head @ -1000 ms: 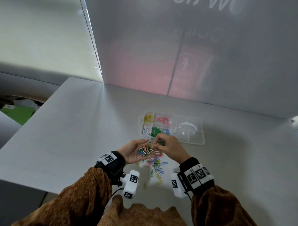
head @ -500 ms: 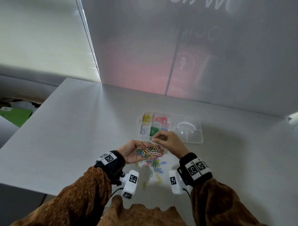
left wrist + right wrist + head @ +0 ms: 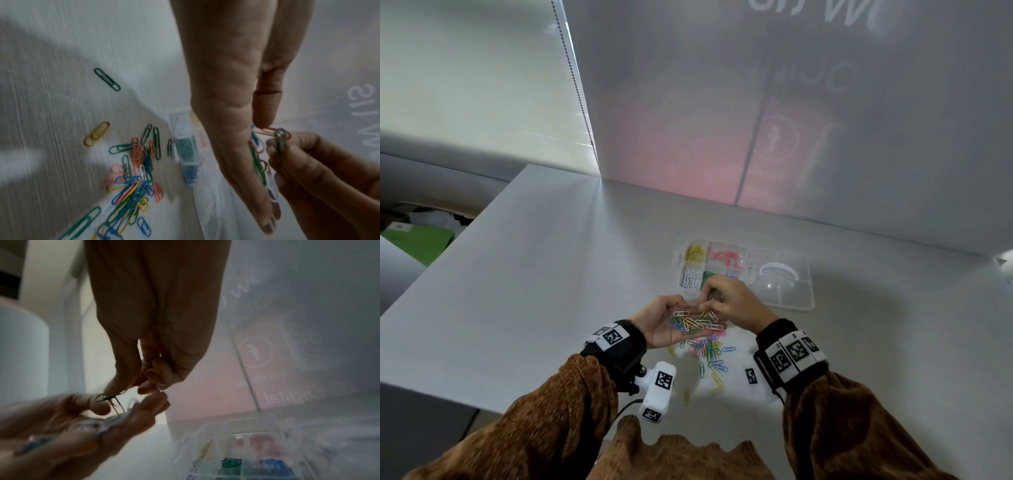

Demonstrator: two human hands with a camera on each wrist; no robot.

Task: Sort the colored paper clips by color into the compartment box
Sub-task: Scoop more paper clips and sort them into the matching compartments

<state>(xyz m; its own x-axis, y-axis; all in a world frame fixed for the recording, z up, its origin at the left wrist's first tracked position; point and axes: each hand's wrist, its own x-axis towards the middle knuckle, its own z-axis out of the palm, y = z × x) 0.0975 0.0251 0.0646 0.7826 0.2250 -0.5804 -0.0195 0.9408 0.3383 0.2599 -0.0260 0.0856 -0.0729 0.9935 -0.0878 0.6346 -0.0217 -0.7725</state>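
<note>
Above the loose pile of paper clips [image 3: 707,353] on the table [image 3: 544,274], your left hand [image 3: 664,325] lies palm up, fingers relaxed, cupping a mixed handful. Your right hand [image 3: 732,301] has come back from over the compartment box [image 3: 791,301], where it hovered half a second ago, and now pinches a green clip [image 3: 280,142] at the edge of that handful; a red one seems tangled with it. One drop looks done and the next pick begun. Yellow, red, white, green and blue compartments already hold clips, while many remain unsorted.
</note>
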